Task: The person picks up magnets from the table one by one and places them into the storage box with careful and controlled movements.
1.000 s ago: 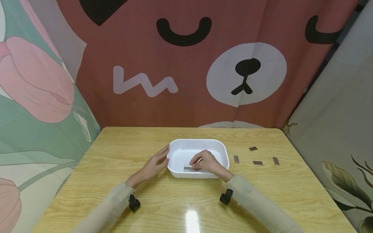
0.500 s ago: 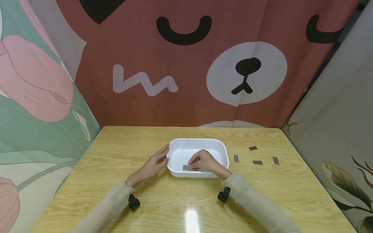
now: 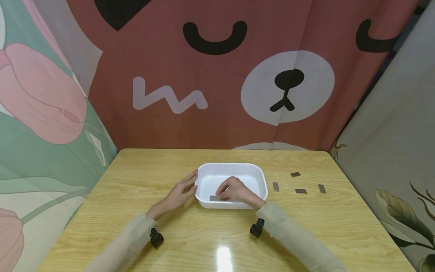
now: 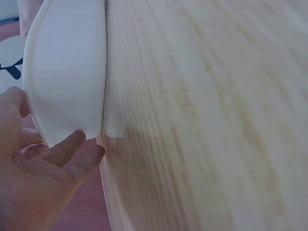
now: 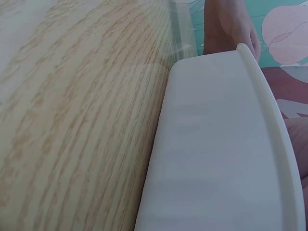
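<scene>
Glare (image 3: 224, 258) whitens the glossy yellow wood-grain table (image 3: 190, 234) before me; my bare left hand (image 3: 179, 193) shades it softly.

Left hand (image 3: 178, 193): fingers nearly straight, thumb apart on their near side. Left wrist (image 3: 155, 211) sits behind the fingers; sleeved left forearm (image 3: 124, 240) trails further back. Right hand (image 3: 235, 189): fingers curled, tips turned down in a pinch. Right wrist (image 3: 257, 203) and sleeved right forearm (image 3: 299, 238) lie behind those fingers.
</scene>
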Demonstrator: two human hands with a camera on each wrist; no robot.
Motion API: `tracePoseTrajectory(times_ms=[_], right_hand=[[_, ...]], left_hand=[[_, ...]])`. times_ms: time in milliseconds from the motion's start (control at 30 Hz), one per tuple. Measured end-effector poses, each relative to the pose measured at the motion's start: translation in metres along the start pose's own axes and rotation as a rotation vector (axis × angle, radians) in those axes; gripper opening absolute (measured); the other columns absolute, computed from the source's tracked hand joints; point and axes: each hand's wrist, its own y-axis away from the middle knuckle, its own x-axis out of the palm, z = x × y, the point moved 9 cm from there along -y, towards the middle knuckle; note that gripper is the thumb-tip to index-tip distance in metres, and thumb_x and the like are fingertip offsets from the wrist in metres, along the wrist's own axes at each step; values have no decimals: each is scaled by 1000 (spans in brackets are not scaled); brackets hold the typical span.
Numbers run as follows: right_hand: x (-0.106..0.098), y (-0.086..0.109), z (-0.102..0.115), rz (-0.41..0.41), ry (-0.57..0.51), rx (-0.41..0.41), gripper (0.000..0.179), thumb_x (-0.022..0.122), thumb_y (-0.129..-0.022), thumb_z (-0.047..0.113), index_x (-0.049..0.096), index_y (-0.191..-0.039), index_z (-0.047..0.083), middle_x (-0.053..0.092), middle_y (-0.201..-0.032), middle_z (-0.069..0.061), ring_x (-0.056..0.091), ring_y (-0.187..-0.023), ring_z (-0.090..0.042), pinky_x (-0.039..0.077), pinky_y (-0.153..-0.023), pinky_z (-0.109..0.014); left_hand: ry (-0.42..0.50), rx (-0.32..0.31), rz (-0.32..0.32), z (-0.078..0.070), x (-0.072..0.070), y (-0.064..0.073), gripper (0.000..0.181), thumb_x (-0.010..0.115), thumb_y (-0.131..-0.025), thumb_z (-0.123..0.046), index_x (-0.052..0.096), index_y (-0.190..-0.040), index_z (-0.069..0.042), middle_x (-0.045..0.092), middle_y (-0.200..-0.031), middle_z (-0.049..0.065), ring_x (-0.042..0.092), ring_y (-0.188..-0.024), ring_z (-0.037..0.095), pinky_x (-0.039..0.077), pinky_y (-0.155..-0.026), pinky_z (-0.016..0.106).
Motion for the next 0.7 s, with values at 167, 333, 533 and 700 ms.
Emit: tracePoseTrajectory(times_ms=[167, 333, 533, 700], right_hand=[[3, -3, 0, 11, 29, -17, 7, 73, -83, -5, 78, -85, 0, 73, -77, -5, 63, -62, -10, 56, -58, -24], [6, -6, -1, 36, 28, -1, 8, 73, -84, -4, 78, -85, 1, 73, -77, -5, 63, -61, -11, 56, -58, -25], [11, -11, -5, 41, 29, 25, 8, 74, -82, -5, 78, -85, 1, 73, -76, -5, 64, -60, -12, 57, -58, -25], [13, -12, -5, 46, 2, 40, 7, 73, -83, -5, 78, -86, 0, 73, -78, -6, 66, -62, -13, 58, -59, -27]], left_hand=[[25, 3, 8, 0, 1, 0, 50, 58, -100, -3, 39, -143, 13, 28, -155, 26, 27, -142, 42, 30, -112, 51], [28, -16, 26, -26, -6, -1, 48, 57, -98, 3, 38, -140, 18, 28, -153, 30, 27, -140, 46, 30, -112, 49], [15, 2, 20, -41, -10, -1, 47, 58, -97, 6, 39, -137, 21, 31, -150, 33, 31, -138, 48, 32, -110, 50], [21, 4, 18, -41, -10, 0, 47, 58, -97, 6, 39, -138, 20, 31, -151, 31, 30, -138, 48, 31, -111, 49]])
